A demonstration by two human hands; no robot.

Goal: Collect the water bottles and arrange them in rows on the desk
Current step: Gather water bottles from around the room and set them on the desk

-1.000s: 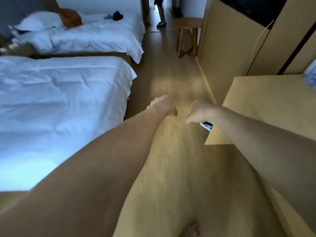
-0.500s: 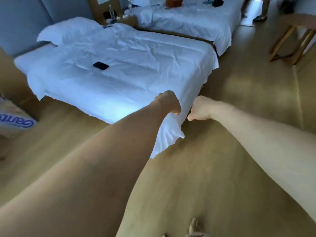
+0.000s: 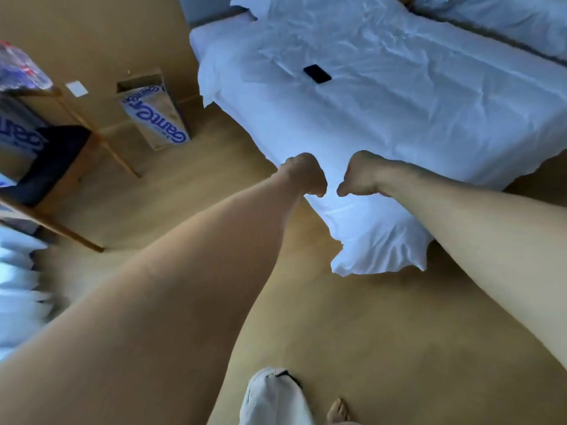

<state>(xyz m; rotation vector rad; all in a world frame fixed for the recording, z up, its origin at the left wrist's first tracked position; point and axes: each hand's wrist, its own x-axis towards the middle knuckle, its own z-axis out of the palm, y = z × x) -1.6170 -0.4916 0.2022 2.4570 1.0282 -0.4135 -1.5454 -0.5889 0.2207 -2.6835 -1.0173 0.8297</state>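
Both my arms reach straight out in front of me over the wooden floor. My left hand [image 3: 302, 174] is curled into a fist and holds nothing. My right hand [image 3: 359, 174] is also a fist, empty, a small gap from the left one. A shrink-wrapped pack that looks like water bottles [image 3: 18, 67] lies at the far left on a wooden stand [image 3: 76, 118], blurred. A cardboard carton with blue lettering [image 3: 155, 113] stands on the floor by the wall. The desk is out of view.
A bed with a white cover [image 3: 399, 124] fills the upper right, its corner hanging down near my fists. A black phone [image 3: 317, 73] lies on it. A second lettered carton [image 3: 17, 133] sits on the stand, with dark cloth [image 3: 52, 161] beside it. My bare foot [image 3: 337, 411] shows below.
The view has swung left: the desk and hallway left the frame, the bed moved to the upper right, and the stand and cartons came in at the left. Both fists stay clenched.
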